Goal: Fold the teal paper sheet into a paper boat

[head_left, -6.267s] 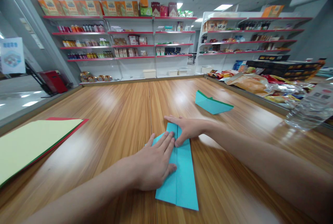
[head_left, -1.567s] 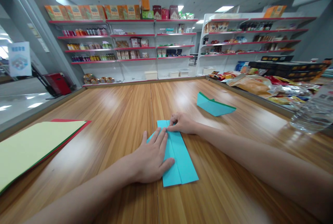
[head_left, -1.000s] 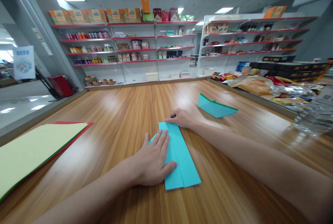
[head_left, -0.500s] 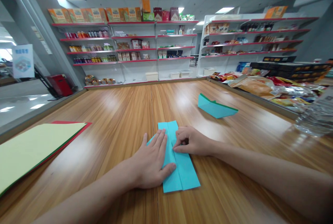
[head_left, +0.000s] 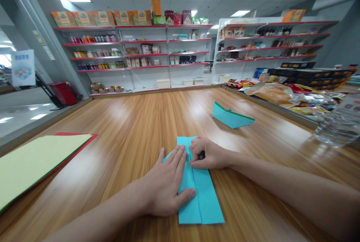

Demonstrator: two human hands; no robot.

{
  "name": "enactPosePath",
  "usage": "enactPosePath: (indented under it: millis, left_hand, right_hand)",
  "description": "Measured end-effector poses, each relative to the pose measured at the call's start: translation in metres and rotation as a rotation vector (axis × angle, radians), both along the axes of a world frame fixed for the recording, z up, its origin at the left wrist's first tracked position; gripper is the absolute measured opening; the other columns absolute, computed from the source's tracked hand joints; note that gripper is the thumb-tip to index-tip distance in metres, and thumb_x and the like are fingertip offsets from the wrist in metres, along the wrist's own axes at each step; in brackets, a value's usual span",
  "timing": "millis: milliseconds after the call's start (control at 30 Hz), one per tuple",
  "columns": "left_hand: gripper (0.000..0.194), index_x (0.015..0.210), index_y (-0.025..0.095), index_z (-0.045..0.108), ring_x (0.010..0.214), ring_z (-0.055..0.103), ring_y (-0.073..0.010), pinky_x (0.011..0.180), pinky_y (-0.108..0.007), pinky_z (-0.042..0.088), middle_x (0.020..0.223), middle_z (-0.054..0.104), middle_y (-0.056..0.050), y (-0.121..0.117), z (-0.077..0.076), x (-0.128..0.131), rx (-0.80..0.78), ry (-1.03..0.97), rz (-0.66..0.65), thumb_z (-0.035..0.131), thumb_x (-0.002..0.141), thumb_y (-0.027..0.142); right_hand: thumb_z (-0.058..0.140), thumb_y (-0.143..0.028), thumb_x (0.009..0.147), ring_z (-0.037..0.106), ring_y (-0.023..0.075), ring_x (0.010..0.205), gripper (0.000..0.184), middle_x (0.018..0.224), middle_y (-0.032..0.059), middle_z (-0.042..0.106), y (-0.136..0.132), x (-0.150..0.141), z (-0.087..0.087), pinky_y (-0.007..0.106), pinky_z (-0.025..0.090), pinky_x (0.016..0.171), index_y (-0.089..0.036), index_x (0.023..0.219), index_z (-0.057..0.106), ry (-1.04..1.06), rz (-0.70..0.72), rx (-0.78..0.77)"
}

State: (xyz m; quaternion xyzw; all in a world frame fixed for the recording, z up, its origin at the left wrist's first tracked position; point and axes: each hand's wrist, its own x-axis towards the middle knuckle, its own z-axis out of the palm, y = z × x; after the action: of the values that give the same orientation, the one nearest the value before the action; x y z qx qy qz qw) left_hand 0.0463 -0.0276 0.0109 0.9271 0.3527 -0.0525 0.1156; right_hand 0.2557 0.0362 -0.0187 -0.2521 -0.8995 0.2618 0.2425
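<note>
A bright blue sheet of paper [head_left: 208,197], folded lengthwise so two panels meet at a middle line, lies flat on the wooden table. My left hand [head_left: 168,182] rests on its left panel with fingers stretched out and the thumb across the middle line. On the right panel, near the far end, my right hand [head_left: 206,154] is closed, its curled fingers and thumb tip touching the paper by the middle line. Nothing shows inside its curl. Beyond my hands stands a folded paper boat [head_left: 233,117], blue with a green edge.
Yellow, green and red paper sheets [head_left: 42,156] lie stacked at the left. A clear plastic bottle [head_left: 337,126] is on the right. Past the table's right edge lie packaged snacks [head_left: 278,94] and black boxes [head_left: 306,77]. Stocked shelves [head_left: 146,67] line the back.
The blue paper has come closer to me and slightly right, turning a little straighter. My left hand has moved with it. My right hand stays closed and has shifted only slightly.
</note>
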Motion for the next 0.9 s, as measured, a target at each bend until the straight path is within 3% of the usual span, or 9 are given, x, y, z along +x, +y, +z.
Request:
enactPosePath:
  millis: [500,900]
  left_hand:
    - [0.083,0.146,0.009,0.004,0.138,-0.006,-0.0331,0.107,-0.063,0.003,0.150,-0.004,-0.017,0.001,-0.006,-0.003,0.010,-0.023,-0.018,0.018,0.087,0.065]
    - [0.087,0.144,0.005,-0.003,0.137,-0.007,-0.0337,0.106,-0.063,0.003,0.148,-0.008,-0.020,0.000,-0.001,-0.002,-0.019,0.010,-0.018,0.020,0.086,0.065]
  right_hand:
    - [0.064,-0.019,0.070,0.045,0.0094,0.056,0.022,0.051,-0.0042,0.052,0.010,-0.002,-0.003,0.025,0.038,0.066,-0.015,0.050,0.055,-0.020,-0.107,-0.016]
    - [0.063,-0.023,0.068,0.044,0.0093,0.055,0.020,0.051,-0.0032,0.049,0.024,0.001,-0.004,0.021,0.032,0.053,-0.014,0.052,0.056,-0.072,-0.228,-0.005]
